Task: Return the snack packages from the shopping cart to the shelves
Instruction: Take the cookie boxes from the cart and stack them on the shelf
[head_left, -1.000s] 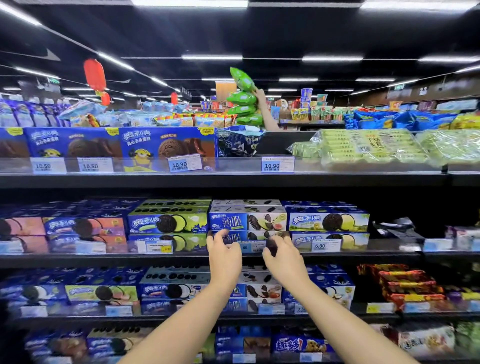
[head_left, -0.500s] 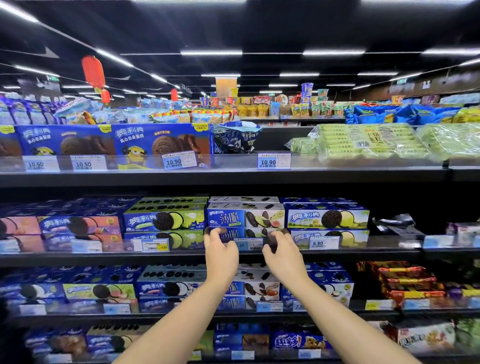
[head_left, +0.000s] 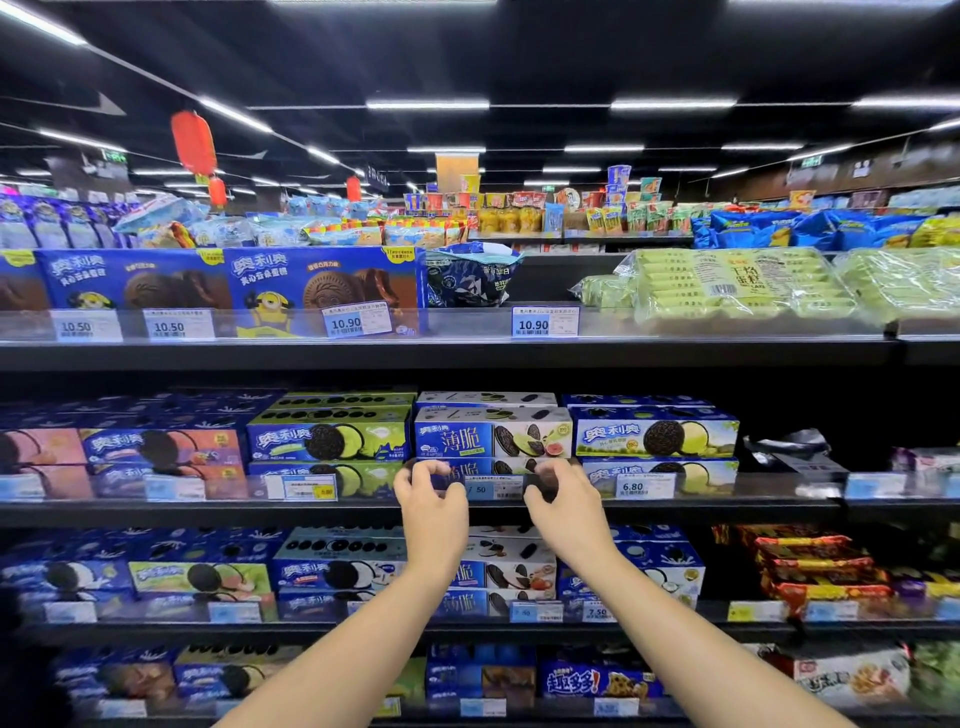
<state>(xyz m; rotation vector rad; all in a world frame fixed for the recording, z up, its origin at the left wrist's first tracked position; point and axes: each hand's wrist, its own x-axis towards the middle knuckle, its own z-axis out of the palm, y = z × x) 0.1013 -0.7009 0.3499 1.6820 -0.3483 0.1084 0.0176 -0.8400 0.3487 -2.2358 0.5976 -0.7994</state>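
Cookie box (head_left: 488, 467) lies left-right along shelf (head_left: 675, 512), front outward.

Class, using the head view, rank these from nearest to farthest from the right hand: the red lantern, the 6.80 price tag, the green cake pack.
1. 6.80 price tag, just right of the right hand.
2. green cake pack, higher up, to the right.
3. red lantern, hanging far back, upper left.

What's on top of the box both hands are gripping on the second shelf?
A matching blue thin-cookie box lies flat on the lower box. The left hand, right hand and a price tag hide most of the lower box's front.
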